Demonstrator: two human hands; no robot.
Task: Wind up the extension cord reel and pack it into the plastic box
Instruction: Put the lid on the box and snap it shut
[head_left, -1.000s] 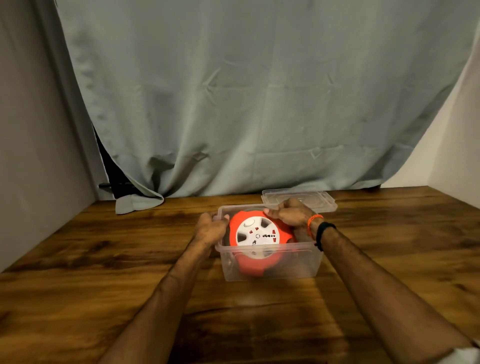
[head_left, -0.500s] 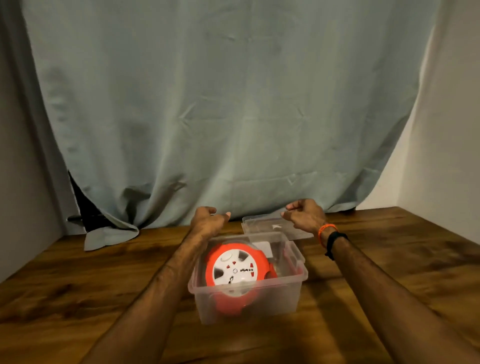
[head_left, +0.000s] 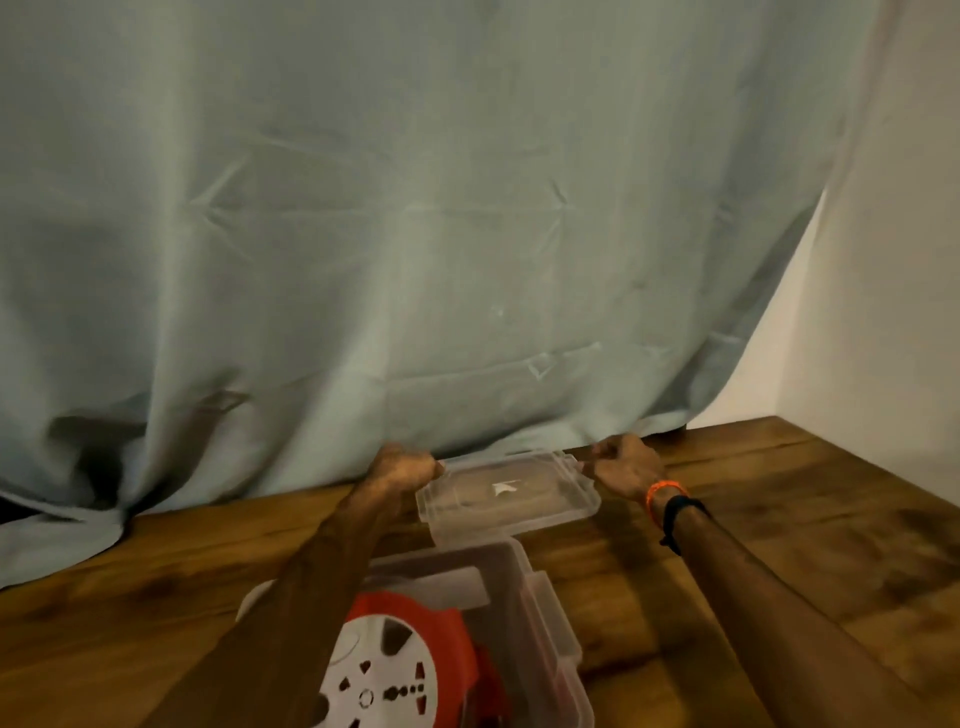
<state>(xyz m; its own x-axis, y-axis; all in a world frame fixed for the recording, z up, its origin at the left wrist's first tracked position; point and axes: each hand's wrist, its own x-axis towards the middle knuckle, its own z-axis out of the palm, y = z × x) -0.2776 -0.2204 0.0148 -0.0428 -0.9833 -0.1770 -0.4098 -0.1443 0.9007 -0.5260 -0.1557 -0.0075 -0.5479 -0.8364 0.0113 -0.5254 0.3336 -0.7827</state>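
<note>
Now my left hand and my right hand each take a short end of the clear lid, fingers curled onto its rim, though the blur hides whether the pinch is fully made; I hold it at both ends, I judge, so that it comes up level and can be carried squarely over the opening. The lid lies flat on the wooden table between my two grips, just short of the grey curtain beyond my knuckles. Nearer to me than the lid, below my left forearm, stands the plastic box, open-topped; the extension cord reel sits inside it, orange rim and white socket face turned up, so the packing looks done and only the closing is left. Half a second back both hands hovered above the far edge of the box with nothing in them; since then they have reached forward to the lid's ends, and my head has dipped closer, so the box fills the near foreground.
</note>
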